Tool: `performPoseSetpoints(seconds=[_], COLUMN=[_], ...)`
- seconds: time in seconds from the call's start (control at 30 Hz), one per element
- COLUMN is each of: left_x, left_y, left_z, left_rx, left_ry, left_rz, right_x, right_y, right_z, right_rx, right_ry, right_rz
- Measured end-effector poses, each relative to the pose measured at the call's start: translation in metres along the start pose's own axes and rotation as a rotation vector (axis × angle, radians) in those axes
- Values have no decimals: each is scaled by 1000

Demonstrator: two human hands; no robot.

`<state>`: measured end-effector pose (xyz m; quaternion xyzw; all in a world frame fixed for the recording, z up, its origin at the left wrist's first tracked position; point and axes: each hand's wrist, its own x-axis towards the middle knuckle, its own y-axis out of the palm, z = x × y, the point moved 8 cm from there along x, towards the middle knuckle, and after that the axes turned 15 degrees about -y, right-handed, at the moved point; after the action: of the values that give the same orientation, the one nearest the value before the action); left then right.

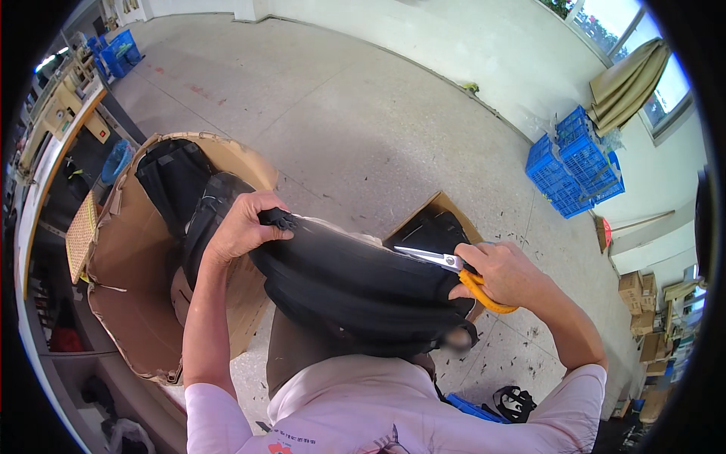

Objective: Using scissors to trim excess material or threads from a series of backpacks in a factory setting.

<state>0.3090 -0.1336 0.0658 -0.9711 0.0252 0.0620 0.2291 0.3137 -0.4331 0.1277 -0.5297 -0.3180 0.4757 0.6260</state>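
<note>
Across my lap lies a large black fabric piece [348, 280], its upper edge running between my two hands with a pale strip along part of it. My left hand [246, 227] is closed, pinching the bunched left end of that edge between thumb and fingers. In my right hand [507, 271] is a pair of scissors [484, 293] with yellow-orange handles. Its silver blades point left and lie along the fabric's upper edge; whether they touch it I cannot tell.
A big cardboard box [136, 280] with black pieces in it stands at my left. Beyond my right hand is a smaller carton [437, 203], also holding black material. Blue crates [575, 166] are stacked by the wall. Dark scraps litter the floor; a sewing machine [64, 113] sits on the left table.
</note>
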Motion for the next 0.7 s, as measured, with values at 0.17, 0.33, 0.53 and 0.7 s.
performPoseSetpoints(seconds=[0.17,0.33,0.53,0.7], left_x=[-6,-13,-34,-52], left_y=[-3,-2,-8,-14], left_z=[-5,-15,-27,-21], left_rx=[17,57,138,149], left_ry=[-14,-35,-20,-82], left_rz=[-28,-66,-225,-340], right_x=[5,13,33,47], right_y=[-16,-15,-12,-8], right_z=[-2,6,14,24], right_rx=[142,53,69,156], right_ry=[114,148,62,4], right_rz=[16,100,187,230])
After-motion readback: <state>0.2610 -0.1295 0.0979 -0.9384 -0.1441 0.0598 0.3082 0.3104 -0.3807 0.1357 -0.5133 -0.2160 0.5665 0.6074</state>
